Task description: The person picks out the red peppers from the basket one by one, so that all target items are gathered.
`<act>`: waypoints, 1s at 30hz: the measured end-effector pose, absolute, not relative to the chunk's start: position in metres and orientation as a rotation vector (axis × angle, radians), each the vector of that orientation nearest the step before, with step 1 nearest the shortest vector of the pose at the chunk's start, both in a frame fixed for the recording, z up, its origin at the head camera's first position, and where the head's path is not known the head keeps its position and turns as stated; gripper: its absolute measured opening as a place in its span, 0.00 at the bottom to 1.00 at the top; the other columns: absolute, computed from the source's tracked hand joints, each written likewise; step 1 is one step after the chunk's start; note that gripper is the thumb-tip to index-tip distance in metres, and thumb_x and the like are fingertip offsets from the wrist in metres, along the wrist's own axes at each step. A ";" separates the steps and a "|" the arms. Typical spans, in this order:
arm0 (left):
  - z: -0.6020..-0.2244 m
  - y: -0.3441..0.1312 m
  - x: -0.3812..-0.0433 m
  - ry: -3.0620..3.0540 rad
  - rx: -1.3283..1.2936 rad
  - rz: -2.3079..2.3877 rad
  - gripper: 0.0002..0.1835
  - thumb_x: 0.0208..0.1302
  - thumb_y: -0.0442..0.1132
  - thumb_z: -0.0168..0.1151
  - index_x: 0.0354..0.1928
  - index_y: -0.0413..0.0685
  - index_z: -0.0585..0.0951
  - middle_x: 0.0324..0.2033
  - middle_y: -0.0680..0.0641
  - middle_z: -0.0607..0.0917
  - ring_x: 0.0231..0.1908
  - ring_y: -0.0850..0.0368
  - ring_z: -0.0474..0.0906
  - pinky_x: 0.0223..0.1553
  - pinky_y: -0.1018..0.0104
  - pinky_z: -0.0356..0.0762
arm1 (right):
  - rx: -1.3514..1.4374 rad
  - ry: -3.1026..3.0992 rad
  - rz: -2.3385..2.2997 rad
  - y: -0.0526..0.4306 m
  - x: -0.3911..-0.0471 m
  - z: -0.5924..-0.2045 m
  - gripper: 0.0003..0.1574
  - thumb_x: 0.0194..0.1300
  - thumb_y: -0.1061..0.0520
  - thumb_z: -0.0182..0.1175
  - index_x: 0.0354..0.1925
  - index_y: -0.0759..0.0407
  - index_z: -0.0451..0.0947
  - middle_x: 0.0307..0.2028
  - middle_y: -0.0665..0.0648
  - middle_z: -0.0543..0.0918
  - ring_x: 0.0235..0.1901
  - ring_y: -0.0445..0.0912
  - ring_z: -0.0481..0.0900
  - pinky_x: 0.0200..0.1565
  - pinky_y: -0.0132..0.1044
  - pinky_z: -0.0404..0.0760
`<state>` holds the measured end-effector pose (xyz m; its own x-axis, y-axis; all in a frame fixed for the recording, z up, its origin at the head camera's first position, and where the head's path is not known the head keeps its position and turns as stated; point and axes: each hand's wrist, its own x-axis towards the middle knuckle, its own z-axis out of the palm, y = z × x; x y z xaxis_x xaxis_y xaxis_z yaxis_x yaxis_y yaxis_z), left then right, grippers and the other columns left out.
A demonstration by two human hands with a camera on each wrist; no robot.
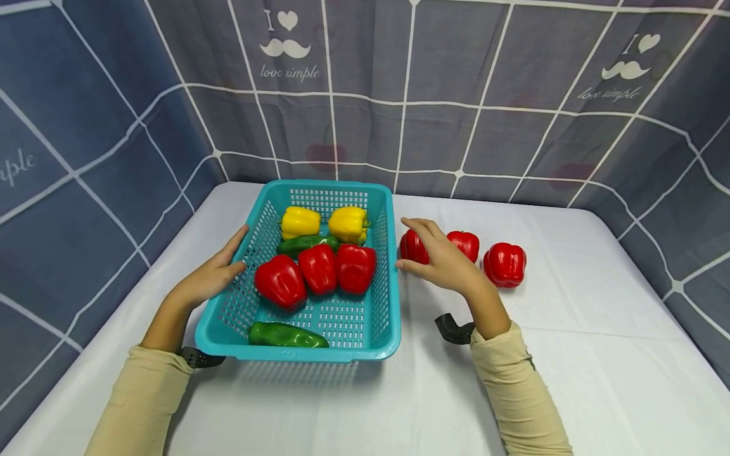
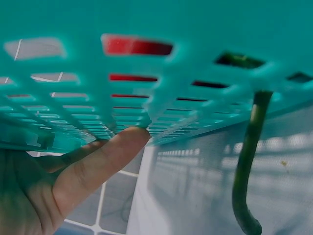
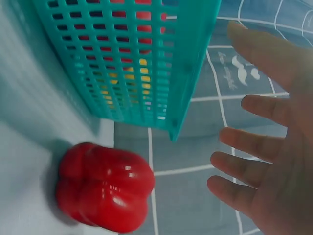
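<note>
A teal plastic basket (image 1: 393, 323) holds two yellow bell peppers (image 1: 300, 222), three red bell peppers (image 1: 318, 269) and two long green peppers (image 1: 288, 335). Along its left side lies my left hand (image 1: 208, 275), fingers extended against the outer wall. From the left wrist, the thumb (image 2: 105, 164) reaches along the perforated wall (image 2: 195, 29), and a curved green stem (image 2: 249, 161) sticks out through a hole. My right hand (image 1: 441, 256) hovers by the right rim with fingers spread, holding nothing. In the right wrist view its fingertips stand apart from the basket (image 3: 193, 54).
Right of the basket, three red bell peppers sit on the white-covered table (image 1: 599, 354): one (image 1: 505, 265) is farthest right, another (image 1: 464, 246) is partly behind my right hand. A grey checked curtain (image 1: 365, 126) rises along the back and sides.
</note>
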<state>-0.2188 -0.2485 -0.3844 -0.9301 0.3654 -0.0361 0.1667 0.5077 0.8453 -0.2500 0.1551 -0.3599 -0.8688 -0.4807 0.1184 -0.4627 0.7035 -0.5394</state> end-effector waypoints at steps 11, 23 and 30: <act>-0.384 -0.251 -0.217 2.543 0.444 1.396 0.39 0.62 0.28 0.37 0.70 0.47 0.30 0.69 0.35 0.34 0.64 0.29 0.42 0.47 0.37 0.69 | -0.924 2.841 -0.879 0.136 -0.247 -0.359 0.50 0.53 0.41 0.62 0.69 0.49 0.52 0.66 0.58 0.56 0.64 0.53 0.58 0.52 0.51 0.74; -0.385 -0.249 -0.217 2.541 0.447 1.404 0.40 0.62 0.28 0.37 0.70 0.47 0.30 0.70 0.36 0.34 0.65 0.31 0.41 0.48 0.38 0.69 | -1.115 2.810 -0.868 0.099 -0.242 -0.359 0.47 0.54 0.43 0.62 0.68 0.51 0.55 0.65 0.58 0.59 0.63 0.52 0.60 0.50 0.47 0.76; -0.382 -0.247 -0.217 2.533 0.445 1.404 0.40 0.62 0.28 0.37 0.70 0.47 0.30 0.70 0.36 0.34 0.66 0.33 0.39 0.54 0.37 0.62 | -1.155 2.810 -0.803 0.086 -0.241 -0.369 0.47 0.54 0.44 0.63 0.67 0.50 0.56 0.64 0.56 0.60 0.62 0.50 0.62 0.52 0.44 0.75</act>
